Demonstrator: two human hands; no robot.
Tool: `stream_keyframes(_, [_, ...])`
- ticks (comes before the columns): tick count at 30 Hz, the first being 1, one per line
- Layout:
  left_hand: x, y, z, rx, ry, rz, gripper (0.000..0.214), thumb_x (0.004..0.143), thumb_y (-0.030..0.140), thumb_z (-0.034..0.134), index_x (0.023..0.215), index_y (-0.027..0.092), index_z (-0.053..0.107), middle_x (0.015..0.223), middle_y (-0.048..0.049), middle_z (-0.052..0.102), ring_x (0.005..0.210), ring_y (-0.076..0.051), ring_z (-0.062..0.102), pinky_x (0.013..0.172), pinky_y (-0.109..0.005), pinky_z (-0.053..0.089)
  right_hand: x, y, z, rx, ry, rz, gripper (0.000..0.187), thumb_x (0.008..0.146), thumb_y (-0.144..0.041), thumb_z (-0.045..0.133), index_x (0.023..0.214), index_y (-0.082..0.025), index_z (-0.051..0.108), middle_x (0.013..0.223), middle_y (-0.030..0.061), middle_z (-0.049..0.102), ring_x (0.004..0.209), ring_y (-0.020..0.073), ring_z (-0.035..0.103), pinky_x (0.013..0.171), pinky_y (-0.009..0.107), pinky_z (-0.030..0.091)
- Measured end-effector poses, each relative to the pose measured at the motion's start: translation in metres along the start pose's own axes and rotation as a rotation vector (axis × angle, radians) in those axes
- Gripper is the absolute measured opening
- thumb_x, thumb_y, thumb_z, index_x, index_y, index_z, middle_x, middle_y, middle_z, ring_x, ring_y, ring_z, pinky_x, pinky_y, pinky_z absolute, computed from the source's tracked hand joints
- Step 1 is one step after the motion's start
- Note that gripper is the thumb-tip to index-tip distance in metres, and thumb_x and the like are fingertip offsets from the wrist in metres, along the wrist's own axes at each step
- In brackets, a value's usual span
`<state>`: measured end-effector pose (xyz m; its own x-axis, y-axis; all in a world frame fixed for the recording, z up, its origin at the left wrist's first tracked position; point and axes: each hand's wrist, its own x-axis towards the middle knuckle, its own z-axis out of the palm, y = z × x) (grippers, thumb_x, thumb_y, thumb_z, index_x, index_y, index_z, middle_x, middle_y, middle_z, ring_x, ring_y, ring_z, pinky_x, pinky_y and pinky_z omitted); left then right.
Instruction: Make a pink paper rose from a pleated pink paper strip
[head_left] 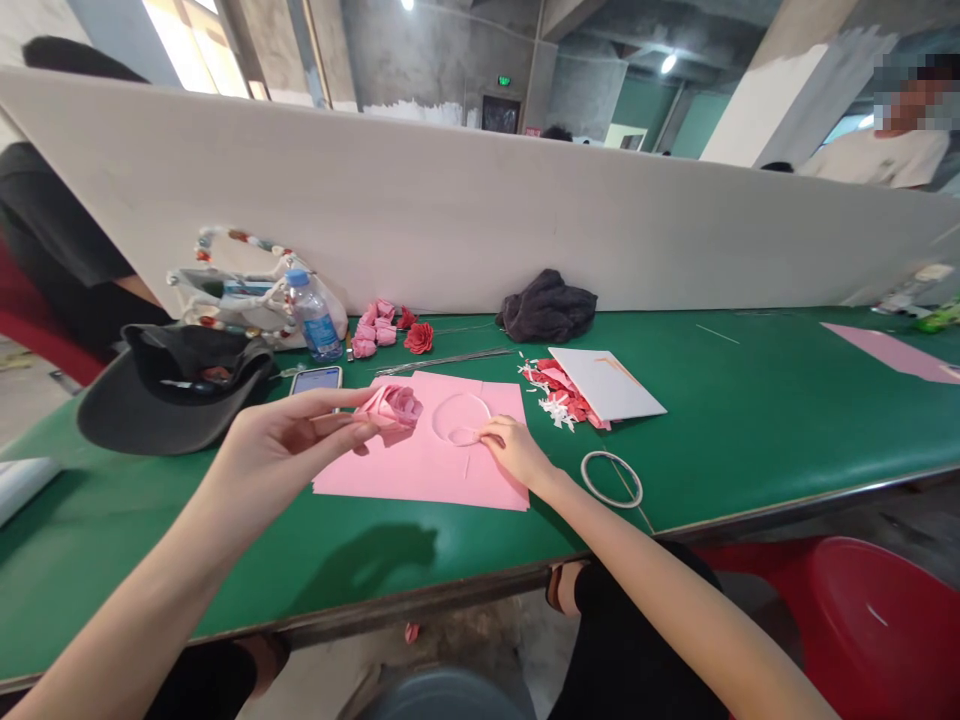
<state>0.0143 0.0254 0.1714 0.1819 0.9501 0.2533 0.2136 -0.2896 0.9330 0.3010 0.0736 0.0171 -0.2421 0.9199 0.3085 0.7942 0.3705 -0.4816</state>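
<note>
My left hand point(289, 440) is raised a little above the green table point(750, 420) and pinches a rolled pink paper rose point(394, 408) between thumb and fingers. My right hand point(514, 450) rests on a pink paper sheet point(420, 465) and its fingertips pinch the loose end of a pink paper strip point(463, 436) that curls in a loop on the sheet. Both hands are closed on paper.
Finished pink and red paper roses point(386, 328), thin wires point(442, 362), a phone point(315, 380), a water bottle point(313, 318), a black cap point(169, 390), a white bag point(232, 285), white card point(606, 382) over red scraps, a tape ring point(611, 478), dark cloth point(546, 305). White partition behind; people beyond it.
</note>
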Motion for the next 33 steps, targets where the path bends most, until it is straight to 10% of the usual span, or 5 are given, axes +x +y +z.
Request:
stream_keyframes(9, [-0.002,-0.001,0.0,0.019,-0.046,-0.033,0.031,0.078,0.034,0.08,0.106,0.022,0.076,0.084,-0.0036,0.079,0.069,-0.017,0.07,0.06,-0.023,0.053,0.016,0.056,-0.08,-0.194,0.37,0.31,0.029,0.094,-0.033,0.061,0.119,-0.017,0.062,0.124,0.01,0.062,0.111,0.0248,0.061,0.095,0.048,0.051])
stream_keyframes(15, [-0.005,0.007,-0.001,-0.021,-0.129,-0.016,0.029,0.081,0.035,0.077,0.108,0.025,0.077,0.083,-0.0034,0.079,0.07,-0.017,0.07,0.059,-0.022,0.053,0.005,0.024,-0.098,-0.266,0.435,0.342,0.032,0.086,-0.026,0.064,0.116,-0.016,0.068,0.145,0.0233,0.046,0.14,0.051,0.027,0.104,0.077,0.021])
stream_keyframes(19, [-0.005,0.012,-0.004,-0.086,-0.192,-0.048,0.022,0.083,0.033,0.075,0.104,0.024,0.078,0.08,-0.0036,0.078,0.071,-0.017,0.07,0.059,-0.022,0.052,0.011,-0.044,-0.106,-0.146,0.254,0.091,0.051,0.083,-0.029,0.072,0.132,-0.029,0.059,0.148,0.0096,0.049,0.135,0.0326,0.047,0.109,0.054,0.041])
stream_keyframes(25, [-0.005,0.011,-0.014,-0.205,-0.339,-0.12,0.02,0.079,0.032,0.079,0.097,0.022,0.08,0.08,-0.0045,0.077,0.07,-0.016,0.068,0.059,-0.021,0.051,0.015,-0.14,-0.097,0.302,-0.094,-0.678,0.055,0.093,-0.017,0.061,0.141,-0.037,0.046,0.16,0.0066,0.032,0.146,0.0215,0.036,0.112,0.045,0.045])
stream_keyframes(33, [-0.007,0.007,-0.024,-0.23,-0.496,-0.183,0.024,0.083,0.036,0.074,0.101,0.021,0.078,0.099,-0.0084,0.077,0.077,-0.017,0.068,0.062,-0.024,0.054,0.011,-0.157,-0.082,0.179,0.164,-0.807,0.031,0.091,-0.012,0.062,0.115,-0.033,0.064,0.137,0.0084,0.056,0.127,0.0212,0.057,0.098,0.041,0.056])
